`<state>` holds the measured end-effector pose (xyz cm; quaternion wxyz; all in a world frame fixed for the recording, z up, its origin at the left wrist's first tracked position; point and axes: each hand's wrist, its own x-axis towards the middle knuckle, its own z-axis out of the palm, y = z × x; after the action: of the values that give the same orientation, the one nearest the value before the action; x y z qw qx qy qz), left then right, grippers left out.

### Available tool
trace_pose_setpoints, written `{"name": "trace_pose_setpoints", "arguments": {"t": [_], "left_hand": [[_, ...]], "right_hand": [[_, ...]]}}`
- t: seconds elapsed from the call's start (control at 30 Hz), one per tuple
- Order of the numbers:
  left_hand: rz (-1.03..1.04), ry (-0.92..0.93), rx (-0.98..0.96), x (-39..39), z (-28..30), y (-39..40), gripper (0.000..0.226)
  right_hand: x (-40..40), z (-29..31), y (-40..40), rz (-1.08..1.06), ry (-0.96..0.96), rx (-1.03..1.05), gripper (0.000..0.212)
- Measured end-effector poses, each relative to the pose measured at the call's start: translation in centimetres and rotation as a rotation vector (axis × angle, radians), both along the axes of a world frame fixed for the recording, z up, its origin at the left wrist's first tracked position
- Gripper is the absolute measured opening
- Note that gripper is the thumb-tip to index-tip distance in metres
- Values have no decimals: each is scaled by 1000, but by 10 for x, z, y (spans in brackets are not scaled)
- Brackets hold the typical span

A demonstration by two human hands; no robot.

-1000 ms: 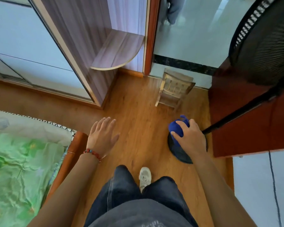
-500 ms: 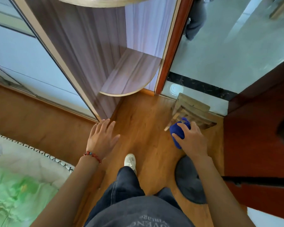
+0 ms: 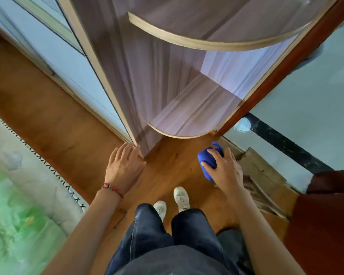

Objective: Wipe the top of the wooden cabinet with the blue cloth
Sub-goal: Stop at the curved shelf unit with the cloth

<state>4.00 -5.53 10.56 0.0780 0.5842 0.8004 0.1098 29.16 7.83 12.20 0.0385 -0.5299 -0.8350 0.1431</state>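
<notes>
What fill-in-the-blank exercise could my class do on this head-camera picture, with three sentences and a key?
1. The blue cloth is gripped in the person's ____ hand.
2. The left hand, fingers straight, holds ____.
3. On the left wrist sits a beaded ____ in red.

Missing words: right; nothing; bracelet
</notes>
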Motion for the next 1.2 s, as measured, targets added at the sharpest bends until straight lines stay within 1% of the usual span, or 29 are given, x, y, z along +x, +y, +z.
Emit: {"name": "trace_pose_setpoints", "arguments": {"t": [0.13, 0.2, 0.33, 0.53, 0.63, 0.77, 0.87, 1.0, 1.2], "left_hand": [[123, -4, -49, -5, -9, 0, 55], [197, -6, -77, -3, -14, -1, 56], [297, 6, -107, 0, -26, 3, 58], [306, 11, -177, 1, -57, 11, 62], [316, 4, -177, -2, -74, 16, 59], [334, -9, -183, -5, -93, 18, 63], [355, -14, -161, -6, -104, 17, 59], [377, 11, -160, -8, -114, 14, 56], [414, 12, -203, -8, -119, 11, 59]], "right_hand": [[-23, -18, 38, 154, 21, -30, 42], [-32, -27, 55, 212, 61, -34, 41], [-51, -50, 87, 265, 91, -44, 39], [-87, -103, 123, 206, 180, -111, 40], [-109, -136, 136, 116, 256, -181, 37], [-136, -179, 153, 11, 331, -274, 36], [-153, -206, 168, -53, 342, -323, 35], [-168, -228, 187, -79, 346, -330, 37], [-163, -244, 199, -16, 222, -378, 40]]}}
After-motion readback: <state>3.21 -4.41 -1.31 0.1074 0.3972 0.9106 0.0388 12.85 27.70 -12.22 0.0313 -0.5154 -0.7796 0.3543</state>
